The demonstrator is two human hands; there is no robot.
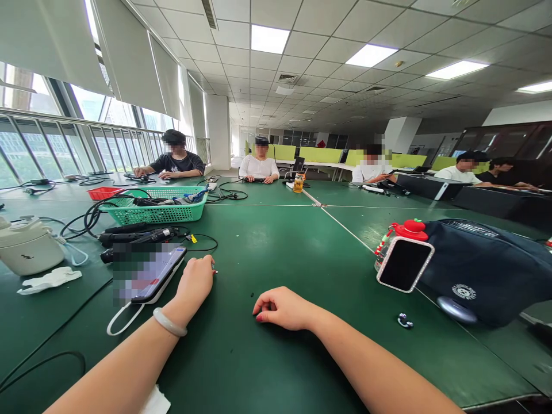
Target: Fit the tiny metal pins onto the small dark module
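My left hand [197, 280] is closed, its fingers curled down at the table just right of a phone [161, 273]. A tiny pale tip shows by those fingertips; what they hold is too small to name. A pale bangle [169, 323] circles my left wrist. My right hand [282, 309] rests on the green tabletop [267, 368] with fingers loosely curled in and thumb tucked below; I see nothing in it. A small dark speck [252, 295] lies just left of its fingers.
On the left are a green basket [157, 214] of cables, black devices [138, 237] and a cream container [30, 247]. To the right stand a red-capped bottle [411, 230], a propped phone [405, 263] and a dark blue bag [487, 264]. Several people sit at the far side.
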